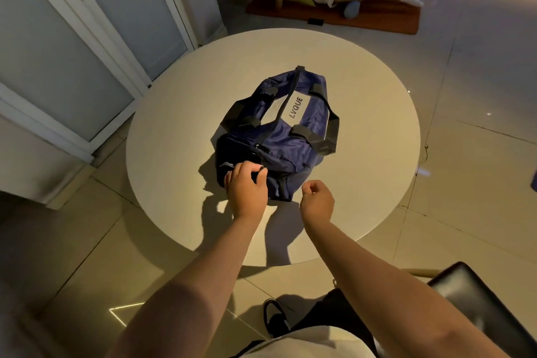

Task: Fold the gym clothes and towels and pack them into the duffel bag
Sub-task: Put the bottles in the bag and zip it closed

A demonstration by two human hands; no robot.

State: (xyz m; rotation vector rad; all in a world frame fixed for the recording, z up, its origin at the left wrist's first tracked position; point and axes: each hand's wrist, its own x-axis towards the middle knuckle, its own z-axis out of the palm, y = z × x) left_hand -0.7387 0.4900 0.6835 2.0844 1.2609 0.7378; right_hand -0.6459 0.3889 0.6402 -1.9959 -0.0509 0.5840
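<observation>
- While the navy nylon duffel bag (290, 139) lies zipped, it seems, on the round beige table (363, 96), opening it likely comes first.
- The left hand (247, 187) grips the bag's near end, fingers curled; the right hand (318, 200) hovers beside that end, loosely curled, empty.
- The right should brace the bag.

The person's left forearm (220, 259) and right forearm (363, 259) are bare from the left hand (247, 186) and right hand (318, 200) back to the lower edge of the view. A pale, cream-coloured top (313, 343) covers the torso at the bottom. Below it is a dark garment (334, 309) on the legs, too dim to tell whether it is trousers or shorts, and a black shoe (276, 321) with a thin white line curving along its edge.
</observation>
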